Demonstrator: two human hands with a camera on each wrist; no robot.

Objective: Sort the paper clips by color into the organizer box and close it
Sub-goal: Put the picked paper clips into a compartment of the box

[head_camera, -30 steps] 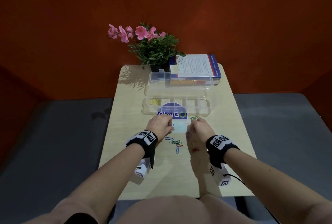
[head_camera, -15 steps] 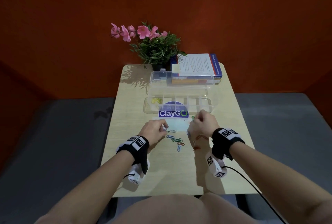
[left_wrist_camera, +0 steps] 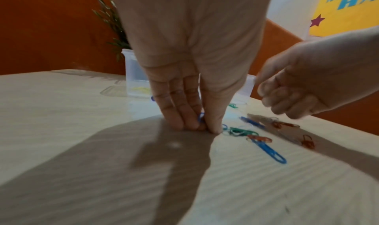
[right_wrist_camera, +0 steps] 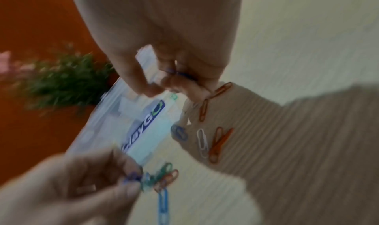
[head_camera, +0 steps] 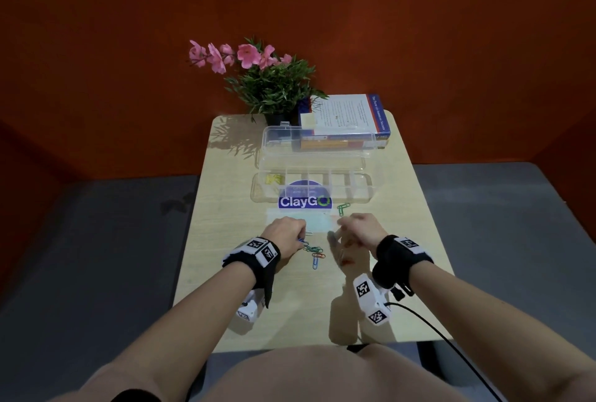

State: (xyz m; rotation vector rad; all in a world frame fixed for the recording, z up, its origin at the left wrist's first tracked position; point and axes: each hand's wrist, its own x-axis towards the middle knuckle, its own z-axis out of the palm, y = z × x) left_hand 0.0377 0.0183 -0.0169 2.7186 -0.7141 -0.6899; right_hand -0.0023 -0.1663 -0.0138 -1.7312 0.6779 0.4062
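Left hand (left_wrist_camera: 190, 89) fingers (left_wrist_camera: 174, 115) pinch a blue clip (left_wrist_camera: 200, 117) against the desk (head_camera: 225, 240); right hand (right_wrist_camera: 174, 53) fingers pinch another blue clip (right_wrist_camera: 180, 74).

A pale wood surface (head_camera: 225, 256)
On it: clear organizer box (head_camera: 364, 195), loose paper clips (head_camera: 314, 253), books (head_camera: 348, 120), flower pot (head_camera: 277, 118).

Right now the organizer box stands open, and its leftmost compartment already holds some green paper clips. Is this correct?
Not quite. The organizer box stands open, but the clips in its leftmost compartment are yellow paper clips, not green; the head view shows this. Green paper clips still lie on the table.
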